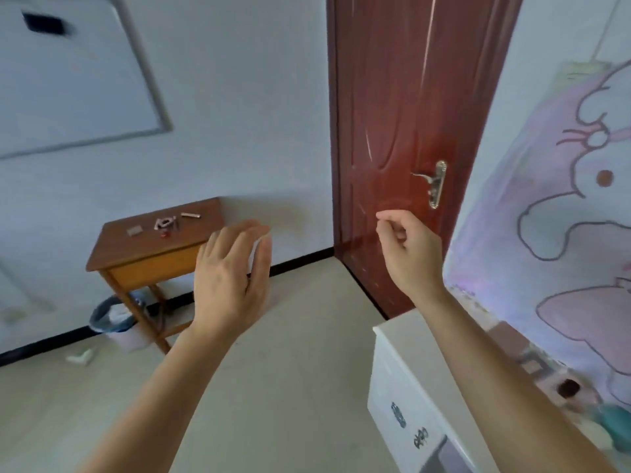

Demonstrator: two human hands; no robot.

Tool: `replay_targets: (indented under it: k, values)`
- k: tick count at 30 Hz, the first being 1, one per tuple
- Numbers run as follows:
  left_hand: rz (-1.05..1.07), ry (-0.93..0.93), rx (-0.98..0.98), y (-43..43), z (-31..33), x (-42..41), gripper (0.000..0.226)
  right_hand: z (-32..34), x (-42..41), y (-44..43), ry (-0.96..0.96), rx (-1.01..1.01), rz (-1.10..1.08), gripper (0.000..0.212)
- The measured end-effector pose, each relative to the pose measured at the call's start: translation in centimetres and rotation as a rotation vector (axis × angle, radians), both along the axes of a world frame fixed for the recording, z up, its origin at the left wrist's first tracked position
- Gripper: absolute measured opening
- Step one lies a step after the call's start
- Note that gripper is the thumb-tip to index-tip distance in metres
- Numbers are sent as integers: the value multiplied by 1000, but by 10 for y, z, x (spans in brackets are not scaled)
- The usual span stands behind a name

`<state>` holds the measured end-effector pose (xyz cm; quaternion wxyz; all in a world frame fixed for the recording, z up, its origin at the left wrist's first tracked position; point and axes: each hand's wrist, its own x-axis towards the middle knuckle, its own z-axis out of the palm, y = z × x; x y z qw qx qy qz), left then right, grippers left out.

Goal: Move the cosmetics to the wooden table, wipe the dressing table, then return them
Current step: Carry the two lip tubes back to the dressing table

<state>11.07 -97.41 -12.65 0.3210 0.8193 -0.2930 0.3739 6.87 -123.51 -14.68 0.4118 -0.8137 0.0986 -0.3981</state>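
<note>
Several small cosmetics lie on the wooden surface against the far wall, consistent with clearing the white dressing surface at lower right for wiping. The left hand is raised, its grip open and apparently empty; the right hand has thumb and forefinger pinched, though blur hides whether anything is held. A waste bin under the wooden surface holds what looks like crumpled paper.

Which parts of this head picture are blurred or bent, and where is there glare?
Head view: the whiteboard at upper left is smeared by motion blur; the small items on the wooden table are too soft to identify; the door leans from wide-angle distortion and shows pale glare streaks; both hands stay fairly sharp.
</note>
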Motion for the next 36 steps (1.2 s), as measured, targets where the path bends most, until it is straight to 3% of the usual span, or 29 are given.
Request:
replay_targets:
  k: [9,18,23,27,36]
  values:
    - [330,25,-32,156,-13,112,35,1,160,153,29,-124,272,15]
    - [457,136,153,184,-52,257,39,-54,322,190,114,-381,310,34]
    - [513,214,211,182,-48,363,38,-66,436,191,176,-379,378,41]
    - [557,139,231,196,-37,440,35,-54,525,206,162,-387,424,39]
    - [640,216,245,264,-63,559,36,-73,677,293,175,-423,568,35]
